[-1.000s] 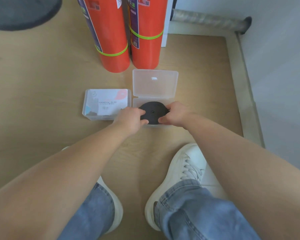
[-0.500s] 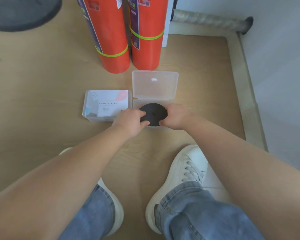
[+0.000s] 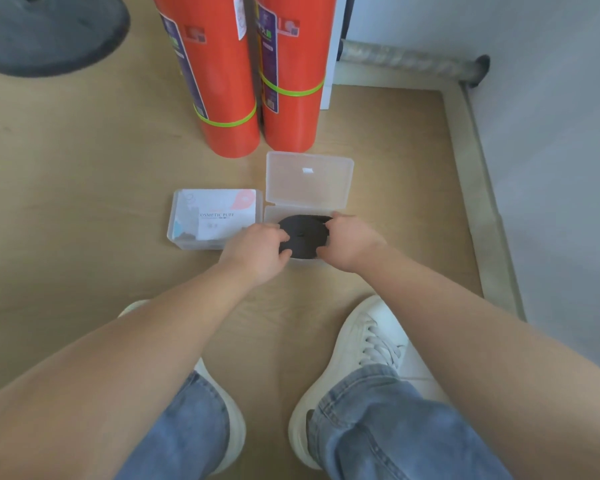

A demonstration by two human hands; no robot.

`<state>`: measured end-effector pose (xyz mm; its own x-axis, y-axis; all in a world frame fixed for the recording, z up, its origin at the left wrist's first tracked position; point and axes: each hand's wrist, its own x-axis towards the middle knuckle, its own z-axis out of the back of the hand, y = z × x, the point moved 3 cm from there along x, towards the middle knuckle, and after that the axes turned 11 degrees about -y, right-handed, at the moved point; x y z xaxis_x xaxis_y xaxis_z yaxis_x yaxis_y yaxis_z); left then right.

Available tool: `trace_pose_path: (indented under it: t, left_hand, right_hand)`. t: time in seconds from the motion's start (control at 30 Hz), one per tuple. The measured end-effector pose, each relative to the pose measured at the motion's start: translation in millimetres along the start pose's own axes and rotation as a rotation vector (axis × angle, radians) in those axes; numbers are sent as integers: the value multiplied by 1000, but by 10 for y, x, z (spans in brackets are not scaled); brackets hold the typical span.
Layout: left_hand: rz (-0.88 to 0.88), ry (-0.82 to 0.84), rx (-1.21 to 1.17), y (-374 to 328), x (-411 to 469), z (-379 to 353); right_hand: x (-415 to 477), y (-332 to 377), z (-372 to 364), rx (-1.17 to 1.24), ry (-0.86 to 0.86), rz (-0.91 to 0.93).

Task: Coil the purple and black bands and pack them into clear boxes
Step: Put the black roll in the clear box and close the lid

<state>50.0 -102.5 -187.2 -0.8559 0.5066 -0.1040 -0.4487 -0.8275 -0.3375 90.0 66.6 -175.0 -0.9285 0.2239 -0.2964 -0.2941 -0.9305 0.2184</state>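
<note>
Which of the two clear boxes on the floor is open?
The right box: its lid is flipped back flat, and the black coil is over its base. The left box, with a printed label, is closed.

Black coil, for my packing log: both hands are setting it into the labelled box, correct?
No. The head view shows the left hand and right hand holding the black coil in the open clear box, beside the labelled box.
</note>
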Motion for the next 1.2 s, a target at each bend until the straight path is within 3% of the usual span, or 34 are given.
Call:
trace_pose_path:
  t: [0.1, 0.23, 0.37, 0.43, 0.53, 0.63, 0.8, 0.9, 1.07, 1.2]
  left_hand:
    - [34, -91, -117, 29, 103, 72]
    - [226, -240, -379, 80, 285, 209]
    - [357, -118, -454, 127, 398, 246]
    - [362, -75, -460, 143, 402, 231]
    - [351, -109, -538, 142, 357, 219]
    - [391, -179, -639, 155, 286, 241]
    - [488, -247, -776, 163, 92, 298]
    - [517, -260, -720, 201, -35, 298]
    - [203, -131, -407, 227, -273, 144]
    - [-1, -116, -226, 307, -344, 58]
  right_hand:
    - [38, -3, 88, 186, -71, -78]
    - [137, -180, 236, 622, -409, -369]
    - [205, -154, 217, 904, -259, -371]
    - [210, -158, 212, 975, -269, -377]
    - [180, -243, 213, 1082, -300, -507]
    - [95, -313, 203, 1148, -313, -523]
    - [-137, -353, 132, 1035, -271, -476]
    - [-269, -322, 51, 955, -222, -415]
    - [-473, -290, -36, 666, -155, -352]
    - [-487, -266, -113, 404, -200, -173]
